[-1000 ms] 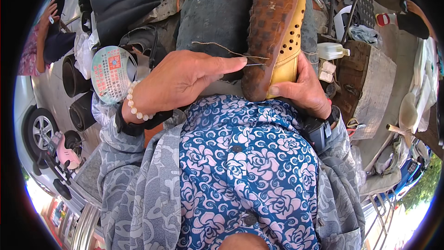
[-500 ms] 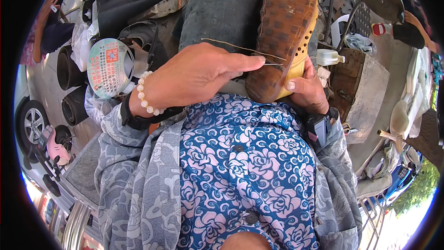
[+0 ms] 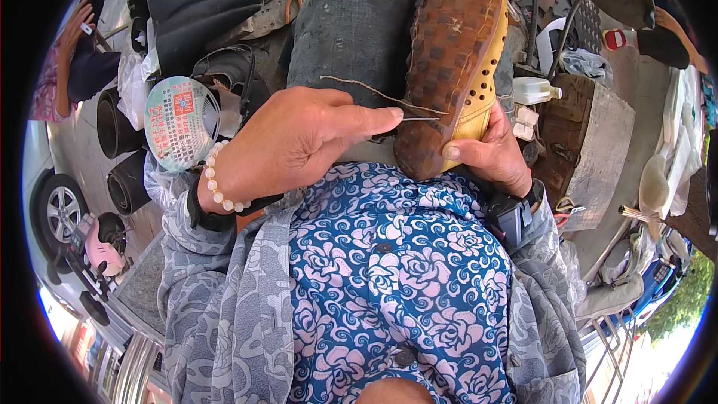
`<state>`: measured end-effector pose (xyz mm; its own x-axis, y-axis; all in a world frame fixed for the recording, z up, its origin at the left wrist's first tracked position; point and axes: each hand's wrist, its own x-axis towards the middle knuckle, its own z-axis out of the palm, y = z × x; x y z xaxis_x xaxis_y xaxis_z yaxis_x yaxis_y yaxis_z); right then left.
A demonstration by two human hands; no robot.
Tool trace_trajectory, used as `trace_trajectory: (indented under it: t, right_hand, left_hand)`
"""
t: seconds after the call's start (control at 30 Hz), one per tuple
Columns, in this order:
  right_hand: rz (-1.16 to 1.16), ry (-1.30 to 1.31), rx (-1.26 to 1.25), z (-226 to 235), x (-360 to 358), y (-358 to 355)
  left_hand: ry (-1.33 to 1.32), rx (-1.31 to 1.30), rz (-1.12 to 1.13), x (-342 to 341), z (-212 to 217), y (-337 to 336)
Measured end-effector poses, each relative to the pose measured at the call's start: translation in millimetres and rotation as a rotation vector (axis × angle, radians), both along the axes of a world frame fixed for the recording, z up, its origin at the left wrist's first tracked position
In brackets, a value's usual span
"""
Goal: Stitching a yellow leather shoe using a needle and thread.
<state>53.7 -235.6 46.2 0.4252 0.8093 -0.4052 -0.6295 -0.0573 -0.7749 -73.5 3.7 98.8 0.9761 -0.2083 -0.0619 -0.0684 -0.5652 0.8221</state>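
A yellow clog (image 3: 471, 116) with round holes in its side lies sole up over my lap. Its brown treaded sole (image 3: 449, 37) has stitches along the edge. My right hand (image 3: 493, 153) is wrapped round the yellow upper, its thumb at the sole's rim. Between the thumb and fingers of my left hand (image 3: 299, 135) is a thin metal needle (image 3: 420, 118), its far end against the sole; its handle end is hidden in the grip. A loose tan thread (image 3: 363, 86) trails from the sole across the dark cloth (image 3: 355, 22) over my leg.
A round printed hand fan (image 3: 179, 123) and rolled dark sheets (image 3: 123, 120) lie at the left. At the right are a clear plastic bottle (image 3: 535, 91), a wooden box (image 3: 583, 131) and scissors (image 3: 568, 212). Orange-handled pliers (image 3: 294, 6) lie far ahead. Other people's hands show at both edges.
The clog has shifted slightly left and down in view. My left hand has drawn back a little to the left, and more of the needle shows.
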Motion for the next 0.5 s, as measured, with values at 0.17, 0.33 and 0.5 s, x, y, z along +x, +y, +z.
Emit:
trace_trajectory:
  t: [0.17, 0.33, 0.5]
  right_hand:
    - [0.042, -0.008, -0.007, 2.2, 1.7, 0.3]
    - [0.027, 0.019, -0.001, 1.7, 0.6, 0.6]
    - [0.033, 0.014, -0.012, 3.1, 1.5, 1.4]
  left_hand:
    - [0.037, -0.017, -0.041, 6.6, 5.1, 0.9]
    - [0.023, -0.053, -0.068, 8.7, 2.5, 4.7]
    - [0.032, -0.074, -0.065, 7.9, 1.8, 5.3]
